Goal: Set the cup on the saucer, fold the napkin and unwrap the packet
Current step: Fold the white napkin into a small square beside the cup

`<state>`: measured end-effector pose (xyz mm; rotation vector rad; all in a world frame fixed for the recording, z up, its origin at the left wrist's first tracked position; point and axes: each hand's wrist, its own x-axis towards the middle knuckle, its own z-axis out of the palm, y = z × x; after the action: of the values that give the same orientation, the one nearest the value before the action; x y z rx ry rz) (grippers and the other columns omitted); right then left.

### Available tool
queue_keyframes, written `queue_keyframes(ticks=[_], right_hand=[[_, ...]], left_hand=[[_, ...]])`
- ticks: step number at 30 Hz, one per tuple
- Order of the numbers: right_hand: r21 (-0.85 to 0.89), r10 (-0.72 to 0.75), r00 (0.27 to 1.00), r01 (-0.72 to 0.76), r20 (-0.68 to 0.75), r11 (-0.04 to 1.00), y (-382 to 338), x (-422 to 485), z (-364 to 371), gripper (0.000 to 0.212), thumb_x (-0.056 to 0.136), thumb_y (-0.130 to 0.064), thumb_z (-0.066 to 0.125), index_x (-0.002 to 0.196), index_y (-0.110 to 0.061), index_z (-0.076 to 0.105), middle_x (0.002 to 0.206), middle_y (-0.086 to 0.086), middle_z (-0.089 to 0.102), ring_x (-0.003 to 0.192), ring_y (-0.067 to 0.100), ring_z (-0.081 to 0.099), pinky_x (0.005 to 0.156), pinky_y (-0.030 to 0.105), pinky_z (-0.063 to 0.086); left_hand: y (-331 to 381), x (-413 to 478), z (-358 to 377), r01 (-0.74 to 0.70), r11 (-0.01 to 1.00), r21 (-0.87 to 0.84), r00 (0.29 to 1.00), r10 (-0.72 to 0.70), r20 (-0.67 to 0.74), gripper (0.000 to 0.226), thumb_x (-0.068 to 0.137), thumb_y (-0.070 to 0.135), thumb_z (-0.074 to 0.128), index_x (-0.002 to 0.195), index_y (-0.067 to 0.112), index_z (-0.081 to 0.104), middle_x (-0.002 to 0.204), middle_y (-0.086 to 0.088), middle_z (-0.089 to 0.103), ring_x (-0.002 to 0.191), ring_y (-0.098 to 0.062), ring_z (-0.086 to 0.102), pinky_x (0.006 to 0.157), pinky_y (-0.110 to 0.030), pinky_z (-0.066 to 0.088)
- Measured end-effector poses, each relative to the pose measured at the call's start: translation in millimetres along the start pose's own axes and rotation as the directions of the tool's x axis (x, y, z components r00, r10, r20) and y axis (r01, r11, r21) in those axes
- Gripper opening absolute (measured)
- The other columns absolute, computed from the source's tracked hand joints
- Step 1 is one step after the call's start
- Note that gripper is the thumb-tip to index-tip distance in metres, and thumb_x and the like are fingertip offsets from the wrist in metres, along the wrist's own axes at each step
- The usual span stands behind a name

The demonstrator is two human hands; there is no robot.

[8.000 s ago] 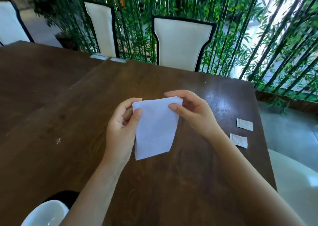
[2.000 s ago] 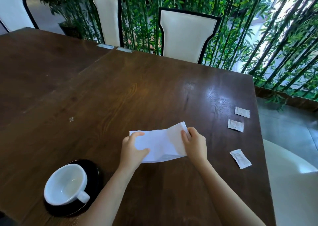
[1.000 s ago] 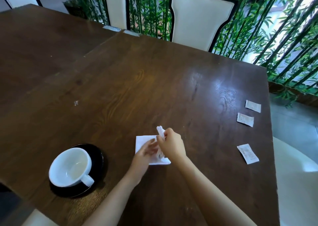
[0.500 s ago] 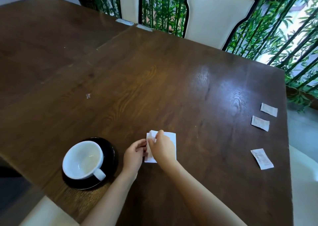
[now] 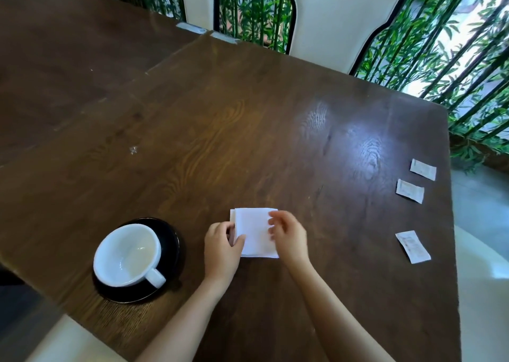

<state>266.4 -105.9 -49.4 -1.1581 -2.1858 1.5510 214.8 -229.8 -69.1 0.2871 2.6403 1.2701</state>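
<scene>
A white napkin [image 5: 254, 231], folded into a small square, lies flat on the brown table [image 5: 248, 130]. My left hand [image 5: 221, 247] grips its left edge, thumb on top. My right hand [image 5: 289, 236] hovers at its right edge with fingers spread, blurred by motion. To the left, a white cup [image 5: 128, 254] stands upright on a black saucer [image 5: 172, 236], handle pointing toward me. Three small white packets lie near the table's right edge: the nearest packet [image 5: 412, 246], a middle packet [image 5: 409, 191] and a far packet [image 5: 422, 169].
A white chair [image 5: 341, 23] stands at the table's far side, with bamboo stems [image 5: 446, 53] behind it. A second brown table [image 5: 55, 50] adjoins on the left. The table's right edge drops to a grey floor [image 5: 479, 204].
The napkin went from held open in the air to a small folded square on the table. In the last half second my right hand came off its top and moved to its right edge.
</scene>
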Motion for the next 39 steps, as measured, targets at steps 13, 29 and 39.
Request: queue_keyframes(ticks=[13, 29, 39], right_hand=[[-0.255, 0.178, 0.955, -0.116, 0.235, 0.960, 10, 11, -4, 0.017, 0.089, -0.031, 0.053, 0.090, -0.015, 0.058, 0.082, -0.004, 0.059, 0.076, 0.014, 0.057, 0.059, 0.024, 0.046], [-0.125, 0.121, 0.989, -0.110, 0.085, 0.986, 4, -4, 1, 0.015, 0.086, -0.020, 0.054, 0.074, -0.011, 0.053, 0.066, -0.003, 0.054, 0.058, 0.010, 0.048, 0.046, 0.018, 0.033], [-0.413, -0.854, 0.428, 0.864, 0.296, 0.290, -52, -37, -32, 0.012, 0.073, -0.007, 0.075, 0.082, -0.014, 0.072, 0.078, -0.004, 0.073, 0.072, 0.021, 0.064, 0.063, 0.027, 0.051]], left_hand=[[-16, 2, 2, 0.033, 0.997, -0.073, 0.999, -0.033, 0.002, 0.021, 0.088, 0.015, 0.059, 0.109, 0.010, 0.059, 0.111, -0.005, 0.058, 0.084, -0.010, 0.052, 0.065, -0.012, 0.039], [-20, -4, 5, -0.190, 0.828, 0.528, 0.978, 0.209, 0.024, 0.040, 0.090, 0.025, 0.055, 0.131, 0.021, 0.051, 0.121, -0.008, 0.053, 0.107, -0.026, 0.049, 0.086, -0.039, 0.041], [35, 23, -68, 0.684, 0.294, -0.668, 0.730, -0.305, 0.612, 0.062, 0.092, 0.059, 0.033, 0.112, 0.007, 0.063, 0.110, -0.019, 0.069, 0.098, -0.035, 0.067, 0.082, -0.047, 0.056]])
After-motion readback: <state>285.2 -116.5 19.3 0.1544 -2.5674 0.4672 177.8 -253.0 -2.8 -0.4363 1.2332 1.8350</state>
